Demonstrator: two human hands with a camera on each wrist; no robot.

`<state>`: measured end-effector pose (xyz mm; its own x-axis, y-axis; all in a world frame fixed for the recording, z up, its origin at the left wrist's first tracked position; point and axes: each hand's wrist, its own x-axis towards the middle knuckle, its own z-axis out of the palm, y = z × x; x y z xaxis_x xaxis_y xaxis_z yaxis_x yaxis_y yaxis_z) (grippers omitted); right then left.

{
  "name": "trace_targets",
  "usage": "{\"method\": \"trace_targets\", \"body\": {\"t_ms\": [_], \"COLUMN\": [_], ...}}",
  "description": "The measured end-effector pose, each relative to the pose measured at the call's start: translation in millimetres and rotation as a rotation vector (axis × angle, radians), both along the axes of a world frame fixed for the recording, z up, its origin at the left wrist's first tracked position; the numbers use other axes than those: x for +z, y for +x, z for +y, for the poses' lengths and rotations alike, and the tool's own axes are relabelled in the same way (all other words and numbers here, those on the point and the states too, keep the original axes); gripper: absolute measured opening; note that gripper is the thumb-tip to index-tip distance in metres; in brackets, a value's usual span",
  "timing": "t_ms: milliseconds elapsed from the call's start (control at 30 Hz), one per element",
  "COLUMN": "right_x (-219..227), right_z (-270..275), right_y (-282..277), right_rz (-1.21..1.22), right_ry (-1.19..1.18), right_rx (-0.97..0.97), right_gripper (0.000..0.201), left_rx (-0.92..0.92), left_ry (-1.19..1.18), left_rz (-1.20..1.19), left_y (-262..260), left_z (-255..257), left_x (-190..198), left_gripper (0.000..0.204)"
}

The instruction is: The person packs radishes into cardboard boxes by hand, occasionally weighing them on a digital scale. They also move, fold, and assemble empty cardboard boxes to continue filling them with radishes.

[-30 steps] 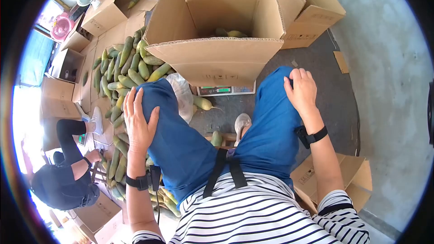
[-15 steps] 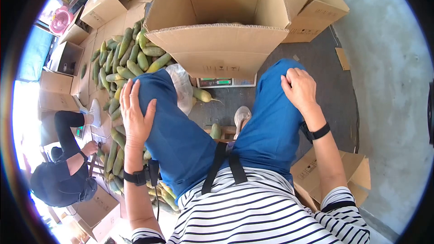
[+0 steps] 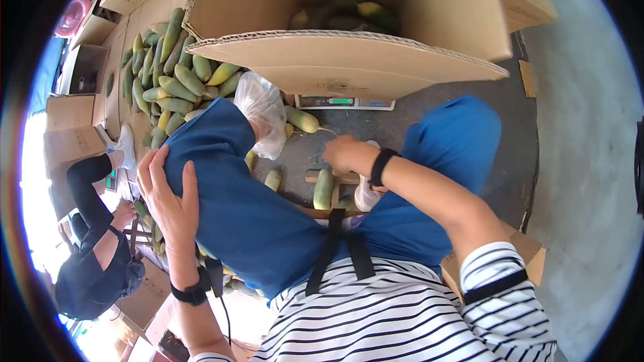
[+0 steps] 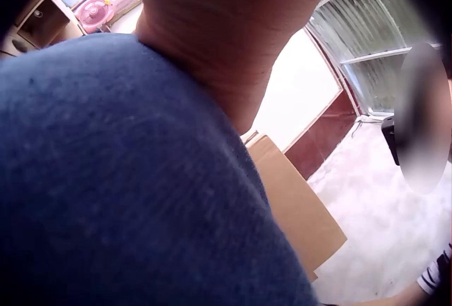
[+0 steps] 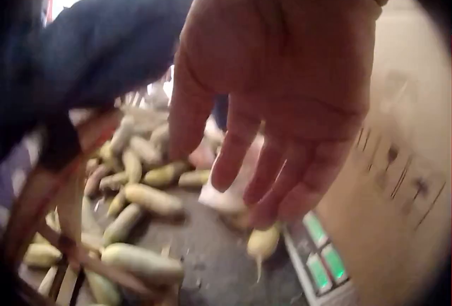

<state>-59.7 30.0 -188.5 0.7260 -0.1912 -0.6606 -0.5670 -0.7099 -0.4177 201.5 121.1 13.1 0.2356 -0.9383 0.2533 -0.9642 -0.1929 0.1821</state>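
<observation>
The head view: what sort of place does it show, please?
Probably a produce-packing area: long green vegetables lie in a heap, the large open carton holds similar ones, and a scale with a lit display shows at the carton's near side.

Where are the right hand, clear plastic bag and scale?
Right hand [image 5: 275, 84]: right wrist view, on the palm.
Clear plastic bag [image 3: 263, 102]: head view, middle.
Scale [image 3: 341, 102]: head view, lit display.
</observation>
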Motion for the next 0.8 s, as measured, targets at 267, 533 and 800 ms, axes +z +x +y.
{"method": "trace_targets", "body": {"t_ms": [267, 533, 800], "right_x": [-124, -186, -147], "right_z": [60, 111, 66], "right_y": [4, 6, 22], "right_rz": [-0.110, -0.121, -0.070], "right_ry": [0.002, 0.033, 0.146], "right_rx": [-0.038, -0.111, 0.023], "right_gripper": [0.030, 0.047, 0.042], "left_rx": [0.019, 0.029, 0.017], "left_ry": [0.051, 0.125, 0.113], "left_rz": [0.083, 0.140, 0.162], "left_y": [9, 21, 28], "left_z": [-5, -3, -3], "left_x": [0, 1, 0], "left_gripper": [0.042, 0.048, 0.047]}}
